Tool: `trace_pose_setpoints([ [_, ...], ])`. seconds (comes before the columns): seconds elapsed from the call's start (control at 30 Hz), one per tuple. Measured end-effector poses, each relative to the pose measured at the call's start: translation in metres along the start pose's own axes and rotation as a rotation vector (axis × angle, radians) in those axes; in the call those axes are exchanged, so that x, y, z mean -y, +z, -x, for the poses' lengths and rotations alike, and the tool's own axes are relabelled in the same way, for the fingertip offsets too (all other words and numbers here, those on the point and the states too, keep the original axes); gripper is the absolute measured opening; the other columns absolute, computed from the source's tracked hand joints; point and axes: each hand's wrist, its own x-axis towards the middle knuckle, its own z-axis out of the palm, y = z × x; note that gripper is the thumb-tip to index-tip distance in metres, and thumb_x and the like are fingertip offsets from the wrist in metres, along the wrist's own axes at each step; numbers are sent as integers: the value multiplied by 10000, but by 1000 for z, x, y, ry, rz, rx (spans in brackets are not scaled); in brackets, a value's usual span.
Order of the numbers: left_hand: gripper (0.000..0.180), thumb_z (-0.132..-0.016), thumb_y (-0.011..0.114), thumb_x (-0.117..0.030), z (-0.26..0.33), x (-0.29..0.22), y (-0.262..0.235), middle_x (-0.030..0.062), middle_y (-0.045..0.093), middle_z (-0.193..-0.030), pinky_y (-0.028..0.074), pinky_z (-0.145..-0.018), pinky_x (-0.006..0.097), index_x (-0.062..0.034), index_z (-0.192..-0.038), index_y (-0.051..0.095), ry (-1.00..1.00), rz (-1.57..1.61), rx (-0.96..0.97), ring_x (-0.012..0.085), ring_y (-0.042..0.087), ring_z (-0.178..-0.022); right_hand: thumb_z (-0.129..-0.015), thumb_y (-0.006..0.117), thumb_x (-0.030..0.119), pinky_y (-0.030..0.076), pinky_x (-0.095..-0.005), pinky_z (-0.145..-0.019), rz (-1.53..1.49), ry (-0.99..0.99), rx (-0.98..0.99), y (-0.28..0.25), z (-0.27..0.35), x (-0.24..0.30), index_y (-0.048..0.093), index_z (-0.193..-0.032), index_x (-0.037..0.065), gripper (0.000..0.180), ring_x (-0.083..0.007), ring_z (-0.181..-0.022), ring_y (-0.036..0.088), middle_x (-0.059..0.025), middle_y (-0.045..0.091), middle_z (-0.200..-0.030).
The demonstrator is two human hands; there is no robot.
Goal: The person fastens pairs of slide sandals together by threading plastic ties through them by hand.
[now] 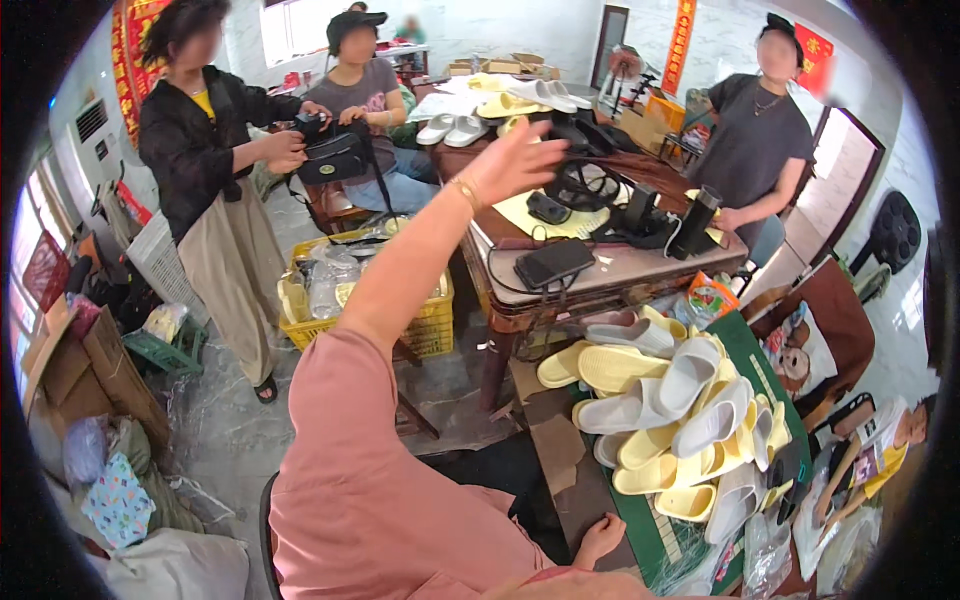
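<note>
My left hand (515, 160) is stretched out in a pink sleeve, a bracelet on the wrist, fingers spread and holding nothing. It hovers over the brown table (640, 272), just short of a black strapped headset (590, 175). A flat black device (552, 262) with a cable lies below it on the table. My right hand (600, 537) rests low by the edge of a green mat (640, 530), fingers loosely bent and empty. On that mat lies a heap of yellow and white slippers (680, 420).
A yellow crate (430, 325) with bagged items stands left of the table. Two people (215, 170) handle a black bag (335, 155) at the back left; a third person (755, 140) stands at the table's right. Cardboard boxes (90, 370) and bags line the left wall. More slippers (500, 105) lie on the far table.
</note>
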Motion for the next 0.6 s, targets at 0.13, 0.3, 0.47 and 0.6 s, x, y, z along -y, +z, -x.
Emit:
trace_pose_setpoints([
  [0.13, 597, -974, 266, -491, 27, -10, -149, 117, 569, -1244, 347, -998, 384, -22, -1269, 488, -18, -336, -597, 240, 531, -1153, -779, 554, 15, 448, -421, -725, 4, -70, -7, 5, -2, 0, 598, -840, 20, 75, -338, -804, 543, -155, 545, -831],
  [0.3, 785, -937, 482, -134, 77, -28, -203, 142, 645, -1059, 452, -832, 372, -78, -1464, -98, 94, -125, -899, 238, 642, -964, -771, 552, 1, 452, -408, -735, 23, -4, 10, 3, 0, -9, 602, -847, 16, 92, -341, -821, 549, -165, 554, -833],
  [0.47, 979, -877, 539, -22, 118, -41, -237, 153, 641, -1032, 483, -749, 372, -132, -1407, -277, 163, 7, -805, 260, 652, -931, -770, 557, 5, 454, -408, -729, 47, 15, 24, -9, -2, 23, 609, -852, 17, 98, -341, -813, 553, -164, 556, -830],
  [0.6, 966, -851, 572, -8, 123, -18, -237, 169, 635, -1038, 488, -731, 373, -107, -1441, -186, 172, 39, -793, 260, 653, -922, -750, 556, 6, 450, -412, -718, -65, -123, -73, 19, 1, -18, 613, -850, 17, 115, -354, -792, 545, -168, 560, -823],
])
